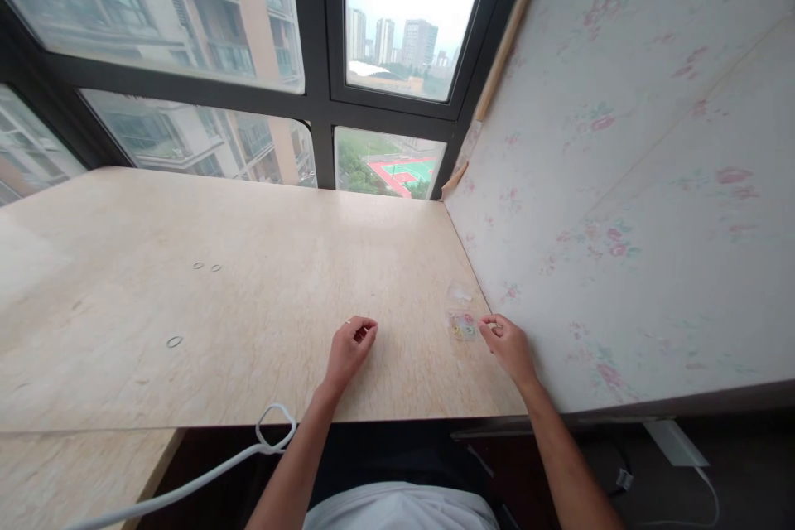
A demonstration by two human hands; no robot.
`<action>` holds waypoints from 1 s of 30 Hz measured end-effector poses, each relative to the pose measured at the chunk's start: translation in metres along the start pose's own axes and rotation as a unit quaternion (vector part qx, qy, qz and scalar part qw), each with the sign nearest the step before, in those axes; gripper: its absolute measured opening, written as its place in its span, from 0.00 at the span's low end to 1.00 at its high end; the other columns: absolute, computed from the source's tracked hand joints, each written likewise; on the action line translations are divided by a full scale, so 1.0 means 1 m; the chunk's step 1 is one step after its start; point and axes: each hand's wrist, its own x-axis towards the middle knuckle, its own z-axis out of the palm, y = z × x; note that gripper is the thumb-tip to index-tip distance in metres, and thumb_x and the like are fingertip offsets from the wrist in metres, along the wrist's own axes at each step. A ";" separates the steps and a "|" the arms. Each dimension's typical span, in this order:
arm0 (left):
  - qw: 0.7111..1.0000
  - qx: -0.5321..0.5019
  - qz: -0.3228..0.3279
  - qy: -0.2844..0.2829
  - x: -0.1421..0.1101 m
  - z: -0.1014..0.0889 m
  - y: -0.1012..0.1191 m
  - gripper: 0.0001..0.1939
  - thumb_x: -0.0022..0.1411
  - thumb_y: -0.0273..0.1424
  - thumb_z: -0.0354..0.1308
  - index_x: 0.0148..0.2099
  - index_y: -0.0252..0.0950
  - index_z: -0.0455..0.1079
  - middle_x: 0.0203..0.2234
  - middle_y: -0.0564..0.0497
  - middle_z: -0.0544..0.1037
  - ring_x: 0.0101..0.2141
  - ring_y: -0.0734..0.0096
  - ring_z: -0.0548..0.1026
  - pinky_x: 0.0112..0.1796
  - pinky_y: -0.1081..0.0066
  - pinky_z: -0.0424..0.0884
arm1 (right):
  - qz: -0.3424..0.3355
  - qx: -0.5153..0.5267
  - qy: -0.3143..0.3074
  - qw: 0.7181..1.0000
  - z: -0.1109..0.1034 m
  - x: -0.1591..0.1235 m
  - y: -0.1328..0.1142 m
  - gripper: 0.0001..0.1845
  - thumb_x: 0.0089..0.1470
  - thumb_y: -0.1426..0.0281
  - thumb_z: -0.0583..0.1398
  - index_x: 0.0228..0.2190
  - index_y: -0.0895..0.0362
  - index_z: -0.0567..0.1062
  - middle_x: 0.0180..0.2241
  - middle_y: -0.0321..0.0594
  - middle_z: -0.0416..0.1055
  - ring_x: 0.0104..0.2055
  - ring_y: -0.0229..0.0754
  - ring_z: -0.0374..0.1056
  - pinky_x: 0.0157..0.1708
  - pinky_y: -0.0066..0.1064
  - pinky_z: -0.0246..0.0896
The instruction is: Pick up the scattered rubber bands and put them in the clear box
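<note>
My left hand rests above the pale stone-patterned sill, its fingers curled in toward the thumb. Whatever may lie in that curl is too small or hidden to name. To the right, my right hand has thumb and fingers pinched together just beside a small clear plastic box. I cannot make out anything between those fingertips. The box's transparent lid lies folded back on its far side. Small yellow, pink and green pieces show in its compartments.
Three thin rings, one of them a dark ring, lie on the left of the sill. A flower-patterned wall bounds the right side, close to my right hand. Dark window frames stand behind. A white cable loops at the front edge.
</note>
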 end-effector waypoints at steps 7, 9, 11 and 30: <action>1.000 -0.007 -0.005 0.005 -0.002 0.000 0.000 0.08 0.60 0.31 0.52 0.34 0.36 0.71 0.28 0.51 0.76 0.28 0.71 0.72 0.32 0.70 0.68 | -0.060 0.025 -0.052 0.997 0.029 -0.031 -0.008 0.19 0.54 0.54 0.54 0.29 0.56 0.73 0.12 0.26 0.50 0.15 0.36 0.50 0.17 0.27 0.45; 1.000 -0.010 -0.008 0.008 -0.003 0.000 0.000 0.07 0.59 0.30 0.52 0.34 0.36 0.71 0.28 0.51 0.76 0.28 0.72 0.71 0.32 0.71 0.68 | -0.110 0.023 -0.092 0.989 0.044 -0.045 -0.008 0.19 0.55 0.54 0.54 0.29 0.56 0.73 0.13 0.26 0.50 0.15 0.36 0.50 0.18 0.27 0.46; 1.000 -0.011 -0.009 0.012 -0.004 0.001 0.001 0.07 0.59 0.29 0.53 0.33 0.35 0.72 0.28 0.51 0.76 0.28 0.72 0.71 0.32 0.72 0.67 | -0.161 0.012 -0.136 0.977 0.057 -0.056 -0.008 0.19 0.57 0.55 0.53 0.30 0.56 0.74 0.13 0.27 0.51 0.16 0.36 0.52 0.19 0.27 0.48; 0.970 0.088 -0.137 0.183 -0.004 -0.112 -0.030 0.13 0.60 0.35 0.51 0.37 0.34 0.74 0.30 0.49 0.79 0.30 0.69 0.75 0.32 0.72 0.71 | -0.227 0.009 -0.101 0.969 0.075 -0.071 0.007 0.24 0.55 0.48 0.53 0.30 0.53 0.78 0.17 0.36 0.69 0.17 0.40 0.67 0.20 0.25 0.62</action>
